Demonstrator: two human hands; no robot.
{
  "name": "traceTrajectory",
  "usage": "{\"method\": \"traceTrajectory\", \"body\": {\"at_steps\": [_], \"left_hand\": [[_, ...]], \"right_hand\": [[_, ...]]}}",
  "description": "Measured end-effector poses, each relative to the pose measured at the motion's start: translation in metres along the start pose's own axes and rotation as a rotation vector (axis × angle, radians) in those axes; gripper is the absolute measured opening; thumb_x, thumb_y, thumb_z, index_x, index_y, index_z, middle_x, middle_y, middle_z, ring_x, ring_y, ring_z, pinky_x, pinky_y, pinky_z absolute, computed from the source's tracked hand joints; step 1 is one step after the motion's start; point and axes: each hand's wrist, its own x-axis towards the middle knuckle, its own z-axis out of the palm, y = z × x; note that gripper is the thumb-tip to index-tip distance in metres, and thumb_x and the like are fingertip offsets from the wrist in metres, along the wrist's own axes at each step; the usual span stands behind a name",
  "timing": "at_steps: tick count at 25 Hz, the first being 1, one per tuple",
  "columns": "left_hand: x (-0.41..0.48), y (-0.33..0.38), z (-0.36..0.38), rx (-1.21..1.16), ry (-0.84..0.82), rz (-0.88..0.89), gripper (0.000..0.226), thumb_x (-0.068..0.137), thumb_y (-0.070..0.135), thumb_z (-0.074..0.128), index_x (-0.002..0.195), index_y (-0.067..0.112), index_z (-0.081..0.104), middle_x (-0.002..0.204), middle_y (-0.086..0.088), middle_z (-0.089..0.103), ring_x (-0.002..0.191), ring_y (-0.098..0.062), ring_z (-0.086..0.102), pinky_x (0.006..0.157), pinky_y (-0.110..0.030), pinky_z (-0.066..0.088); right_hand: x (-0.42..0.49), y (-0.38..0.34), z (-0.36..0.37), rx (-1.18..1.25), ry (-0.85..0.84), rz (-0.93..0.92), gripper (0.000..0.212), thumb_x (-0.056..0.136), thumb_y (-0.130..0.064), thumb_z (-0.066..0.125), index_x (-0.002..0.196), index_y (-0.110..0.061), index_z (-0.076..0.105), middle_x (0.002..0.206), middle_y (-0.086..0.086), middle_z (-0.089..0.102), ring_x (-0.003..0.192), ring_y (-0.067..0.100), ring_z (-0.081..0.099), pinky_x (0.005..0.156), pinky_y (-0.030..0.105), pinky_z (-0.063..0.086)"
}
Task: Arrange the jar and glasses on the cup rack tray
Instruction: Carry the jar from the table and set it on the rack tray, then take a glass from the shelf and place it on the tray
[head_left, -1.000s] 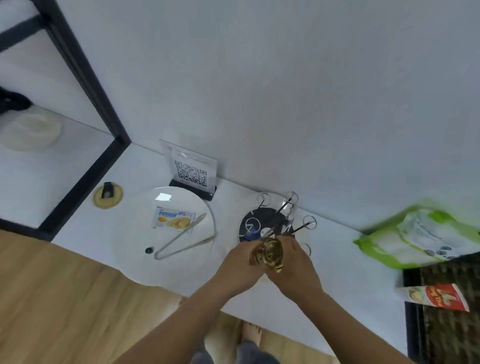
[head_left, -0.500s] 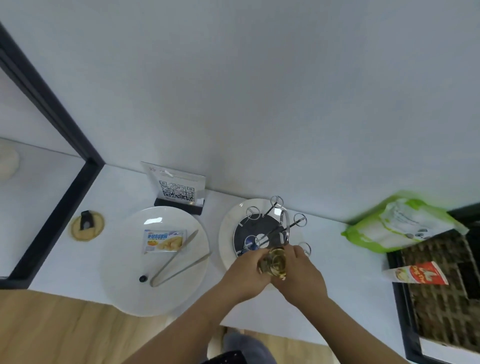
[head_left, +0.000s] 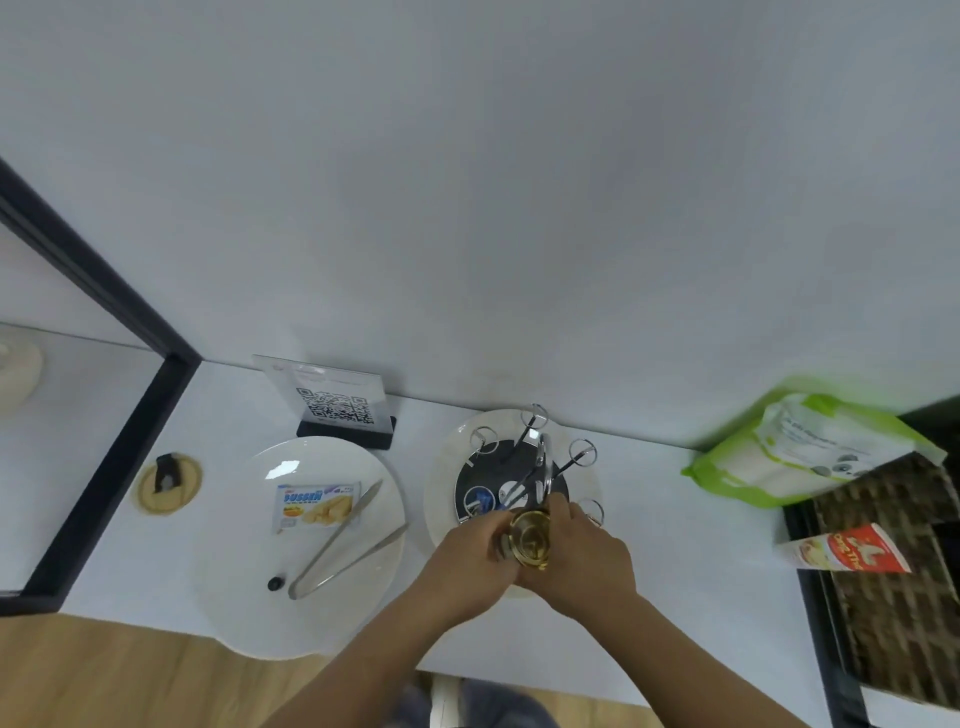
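While both hands (head_left: 524, 556) grip, jar (head_left: 529, 535) stands upright.

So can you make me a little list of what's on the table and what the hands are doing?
held thing: jar with gold lid, gripped between both hands
left hand: wrapped on the jar's left side
right hand: wrapped on the jar's right side
cup rack tray: white, round, wire ring arms, right behind the hands
white plate: left of the tray, holds a snack packet and metal tongs
QR code stand: by the wall
green bag: far right
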Motion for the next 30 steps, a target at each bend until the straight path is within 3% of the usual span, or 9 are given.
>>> {"method": "traceTrajectory", "body": {"at_steps": [5,8,11,14,18,22,26,30], "left_hand": [[0.002,0.003,-0.001,0.031,0.001,-0.01,0.026,0.087,0.03,0.062,0.104,0.047,0.051,0.098,0.019,0.059,0.085,0.005,0.056,0.069,-0.011,0.041],[0.003,0.01,-0.004,0.093,0.002,-0.015,0.026,0.087,0.031,0.063,0.112,0.037,0.056,0.102,0.014,0.061,0.087,-0.002,0.057,0.073,-0.017,0.044],[0.006,0.029,-0.014,0.147,0.022,-0.008,0.031,0.086,0.033,0.062,0.116,0.03,0.056,0.112,0.007,0.064,0.088,-0.005,0.057,0.071,-0.017,0.044],[0.004,0.058,-0.039,0.108,0.117,0.036,0.042,0.088,0.033,0.061,0.128,0.026,0.052,0.121,0.006,0.059,0.099,-0.01,0.057,0.08,-0.021,0.043],[-0.018,0.091,-0.084,0.019,0.335,0.113,0.04,0.089,0.036,0.062,0.127,0.033,0.052,0.117,0.017,0.053,0.1,-0.002,0.054,0.071,-0.012,0.039],[-0.064,0.098,-0.129,-0.065,0.594,0.139,0.039,0.087,0.037,0.064,0.125,0.035,0.053,0.121,0.018,0.056,0.103,0.001,0.055,0.078,-0.014,0.043],[-0.133,0.082,-0.17,-0.113,0.925,0.091,0.031,0.087,0.032,0.065,0.117,0.036,0.058,0.117,0.021,0.058,0.101,0.007,0.056,0.075,-0.01,0.045],[-0.206,0.059,-0.197,-0.15,1.202,0.011,0.027,0.089,0.029,0.064,0.115,0.034,0.058,0.116,0.022,0.058,0.099,0.011,0.056,0.071,-0.011,0.049]], "right_hand": [[0.0,0.001,0.001,0.001,-0.002,-0.006,0.085,0.063,-0.074,0.066,0.126,-0.028,0.033,0.118,-0.005,0.055,0.093,0.018,0.062,0.067,0.03,0.044],[-0.004,0.006,-0.004,0.067,-0.001,-0.027,0.079,0.064,-0.071,0.067,0.125,-0.031,0.035,0.115,-0.007,0.054,0.093,0.018,0.061,0.067,0.03,0.042],[-0.009,0.014,-0.019,0.103,0.11,-0.114,0.052,0.074,-0.058,0.063,0.116,-0.037,0.041,0.105,-0.011,0.054,0.085,0.013,0.058,0.065,0.028,0.043],[-0.007,0.018,-0.051,0.199,0.301,-0.148,0.025,0.084,-0.038,0.058,0.108,-0.036,0.052,0.101,-0.013,0.059,0.078,0.01,0.06,0.065,0.027,0.045],[0.009,-0.002,-0.112,0.357,0.514,-0.303,0.017,0.086,-0.025,0.068,0.101,-0.03,0.061,0.093,-0.016,0.061,0.068,0.002,0.059,0.061,0.014,0.041],[0.02,-0.062,-0.164,0.473,0.604,-0.598,0.018,0.084,-0.02,0.072,0.099,-0.025,0.064,0.091,-0.015,0.063,0.068,0.001,0.061,0.06,0.025,0.053],[0.018,-0.145,-0.184,0.566,0.523,-0.875,0.018,0.082,-0.017,0.071,0.097,-0.025,0.064,0.093,-0.016,0.063,0.07,0.002,0.061,0.062,0.034,0.055],[-0.001,-0.225,-0.181,0.567,0.38,-1.083,0.019,0.083,-0.025,0.069,0.099,-0.032,0.061,0.098,-0.018,0.06,0.078,0.001,0.062,0.065,0.035,0.054]]}}
